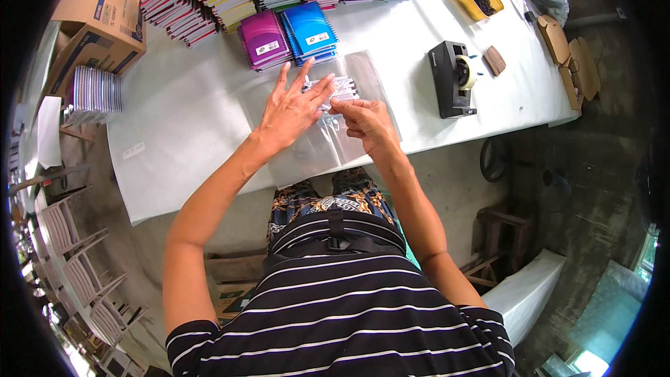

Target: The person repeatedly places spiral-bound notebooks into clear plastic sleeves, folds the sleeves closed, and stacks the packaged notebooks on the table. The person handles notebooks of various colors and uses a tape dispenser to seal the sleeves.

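Head view: apparently separating small, flat white slips [343, 86] atop rectangular clear plastic sheets [310, 155], with bare left hand [289, 107] outspread over them, grasping nothing visible, and bare right hand [366, 121] pinched closed, too obscured to tell on what, next calling for gentle pulling.

Clear plastic sheeting [322, 148] — flat; glossy

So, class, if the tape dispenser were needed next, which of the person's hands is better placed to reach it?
Probably the right hand: the dispenser stands off to its own side, nearer to it. The left hand lies farther away and would likely have to cross over the right.
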Tool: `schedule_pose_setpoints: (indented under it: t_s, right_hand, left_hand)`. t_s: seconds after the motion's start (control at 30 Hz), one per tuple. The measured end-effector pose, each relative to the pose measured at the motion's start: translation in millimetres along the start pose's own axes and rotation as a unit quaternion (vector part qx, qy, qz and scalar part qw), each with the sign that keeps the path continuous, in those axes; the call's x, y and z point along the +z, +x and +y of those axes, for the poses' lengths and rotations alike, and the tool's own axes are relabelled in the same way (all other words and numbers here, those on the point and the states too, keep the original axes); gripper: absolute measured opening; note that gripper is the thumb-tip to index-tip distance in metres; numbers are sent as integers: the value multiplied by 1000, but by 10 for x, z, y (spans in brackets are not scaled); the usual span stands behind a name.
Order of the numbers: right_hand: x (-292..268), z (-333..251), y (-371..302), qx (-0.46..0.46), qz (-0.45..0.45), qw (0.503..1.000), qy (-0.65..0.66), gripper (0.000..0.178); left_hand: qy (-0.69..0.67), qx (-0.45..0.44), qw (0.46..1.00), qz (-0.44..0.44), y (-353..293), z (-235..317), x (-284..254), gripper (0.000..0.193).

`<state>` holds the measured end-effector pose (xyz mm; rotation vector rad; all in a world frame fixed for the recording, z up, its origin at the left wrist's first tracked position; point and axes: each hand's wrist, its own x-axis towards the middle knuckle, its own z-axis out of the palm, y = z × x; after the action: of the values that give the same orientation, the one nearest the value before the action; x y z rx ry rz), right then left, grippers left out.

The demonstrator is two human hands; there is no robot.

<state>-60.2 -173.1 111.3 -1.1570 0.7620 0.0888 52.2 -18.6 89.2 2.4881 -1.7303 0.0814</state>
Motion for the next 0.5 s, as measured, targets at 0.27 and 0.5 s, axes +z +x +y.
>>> schedule_pose_setpoints:
  t_s: [0.27,0.5]
  right_hand:
    - [73,549,107,-72,92,993,-10,32]
    - [64,883,352,-234,176,885,-361,40]
  left_hand:
    - [-60,4,997,-55,31,-95,-30,58]
    - [-404,-17,905,-136,421,-478,475,67]
